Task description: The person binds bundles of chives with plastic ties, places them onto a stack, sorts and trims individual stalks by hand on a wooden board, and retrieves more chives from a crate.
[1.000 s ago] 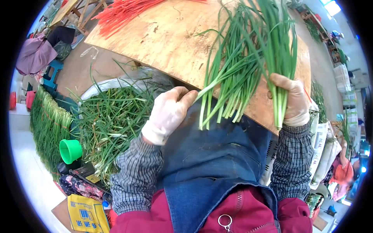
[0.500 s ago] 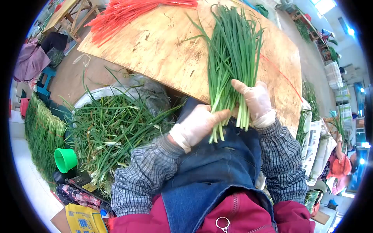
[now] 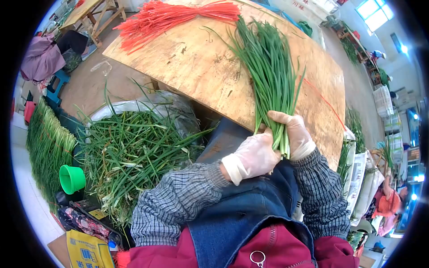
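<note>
One bunch of long green stalks (image 3: pixel 272 67) lies over the wooden table (image 3: pixel 214 89), leaf tips pointing away and pale ends toward my body. My gloved right hand (image 3: pixel 292 134) is wrapped round the bunch near its pale ends, at the table's near edge. Against the left side of those ends is my gloved left hand (image 3: pixel 257 156), its fingers closed round the lower stalks and partly hidden. Both hands touch the same bunch. A thin red strip (image 3: pixel 324 102) lies on the table to the right of it.
Red strips (image 3: pixel 172 18) are piled at the table's far left. Loose green leaves (image 3: pixel 134 152) heap up in a plastic-lined container at left, beside a green cup (image 3: pixel 72 179) and tied stalks (image 3: pixel 49 147). White sacks (image 3: pixel 359 183) stand at right. People sit at both sides.
The separate stalks have come together into one bunch. My right hand moved left with its stalks, and my left hand moved right and closed on the lower ends.
</note>
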The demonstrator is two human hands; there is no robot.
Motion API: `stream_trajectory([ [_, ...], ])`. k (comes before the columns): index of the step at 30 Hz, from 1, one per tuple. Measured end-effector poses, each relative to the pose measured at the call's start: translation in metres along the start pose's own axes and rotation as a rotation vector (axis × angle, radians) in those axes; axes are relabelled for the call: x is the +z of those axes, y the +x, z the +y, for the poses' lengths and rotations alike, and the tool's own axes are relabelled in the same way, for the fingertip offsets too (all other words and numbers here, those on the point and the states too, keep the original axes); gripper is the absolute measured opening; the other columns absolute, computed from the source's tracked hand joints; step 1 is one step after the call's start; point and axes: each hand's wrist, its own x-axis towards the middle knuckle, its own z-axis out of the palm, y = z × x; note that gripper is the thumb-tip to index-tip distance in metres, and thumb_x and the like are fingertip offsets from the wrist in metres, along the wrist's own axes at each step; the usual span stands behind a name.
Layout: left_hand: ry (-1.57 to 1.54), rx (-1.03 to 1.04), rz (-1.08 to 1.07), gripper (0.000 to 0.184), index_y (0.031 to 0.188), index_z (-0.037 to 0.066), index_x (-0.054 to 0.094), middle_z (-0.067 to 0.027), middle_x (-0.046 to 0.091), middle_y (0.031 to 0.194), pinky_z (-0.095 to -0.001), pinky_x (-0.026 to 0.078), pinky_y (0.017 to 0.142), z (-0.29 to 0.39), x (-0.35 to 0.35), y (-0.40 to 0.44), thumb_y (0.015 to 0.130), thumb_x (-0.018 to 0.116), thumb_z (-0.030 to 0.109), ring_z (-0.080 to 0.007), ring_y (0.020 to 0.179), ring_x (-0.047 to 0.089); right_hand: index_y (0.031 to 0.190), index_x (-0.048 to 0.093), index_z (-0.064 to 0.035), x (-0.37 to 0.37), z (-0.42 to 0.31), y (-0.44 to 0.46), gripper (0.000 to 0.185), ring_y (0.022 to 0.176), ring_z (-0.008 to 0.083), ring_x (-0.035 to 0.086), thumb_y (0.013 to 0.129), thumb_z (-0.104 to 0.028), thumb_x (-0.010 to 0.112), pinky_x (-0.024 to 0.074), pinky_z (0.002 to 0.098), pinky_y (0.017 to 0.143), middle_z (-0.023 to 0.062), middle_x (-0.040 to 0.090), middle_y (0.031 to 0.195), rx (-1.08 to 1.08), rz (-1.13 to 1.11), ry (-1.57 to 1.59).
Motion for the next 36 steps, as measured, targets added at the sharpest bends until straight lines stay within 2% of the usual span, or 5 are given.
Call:
stream_trajectory([
  [4,-0.316,-0.209,-0.099,0.041,0.101,-0.005,0.060,-0.0167,0.065,0.083,-0.0294,0.049,0.067,0.003,-0.027,-0.008,0.079,0.061,0.030,-0.0194,0.072,0.063,0.098,0.055,0.0071,-0.013,-0.001,-0.001,0.023,0.067,0.0242,0.063,0.079,-0.005,0.058,0.0550,0.0337,0.061,0.0160,0.063,0.084,0.064,0.034,-0.026],
  [9,0.037,-0.331,0.551,0.031,0.087,-0.004,0.064,-0.0150,0.062,0.066,-0.0278,0.047,0.055,-0.020,-0.030,-0.018,0.084,0.057,0.025,-0.0169,0.058,0.061,0.097,0.056,0.0070,-0.013,0.003,0.001,0.022,0.067,0.0218,0.063,0.078,-0.005,0.059,0.0547,0.0320,0.062,0.0144,0.063,0.083,0.028,0.019,-0.014],
  [17,-0.109,-0.077,0.415,0.020,0.088,-0.003,0.055,-0.0240,0.059,0.072,-0.0412,0.047,0.059,-0.001,0.018,-0.003,0.085,0.047,0.014,-0.0384,0.067,0.060,0.092,0.059,0.0054,-0.003,0.001,-0.006,0.018,0.057,0.0184,0.060,0.077,-0.005,0.061,0.0487,0.0292,0.048,0.0109,0.062,0.075,-0.008,0.111,-0.027],
  [24,-0.110,-0.172,0.295,0.018,0.084,-0.006,0.049,-0.0289,0.056,0.071,-0.0491,0.045,0.065,0.016,0.034,-0.001,0.079,0.048,0.011,-0.0439,0.073,0.057,0.097,0.057,0.0072,-0.013,-0.002,-0.015,0.025,0.065,0.0181,0.061,0.073,0.005,0.061,0.0518,0.0280,0.061,0.0107,0.062,0.082,-0.072,0.042,-0.261],
  [36,-0.242,-0.226,-0.136,0.046,0.120,-0.004,0.044,-0.0151,0.060,0.106,-0.0313,0.048,0.081,0.041,-0.029,-0.129,0.078,0.058,0.006,-0.0214,0.093,0.061,0.111,0.048,0.0052,0.048,0.019,-0.046,0.056,0.084,0.0204,0.058,0.062,-0.012,0.071,0.0453,0.0288,0.077,0.0148,0.061,0.089,-0.171,-0.650,-0.769],
])
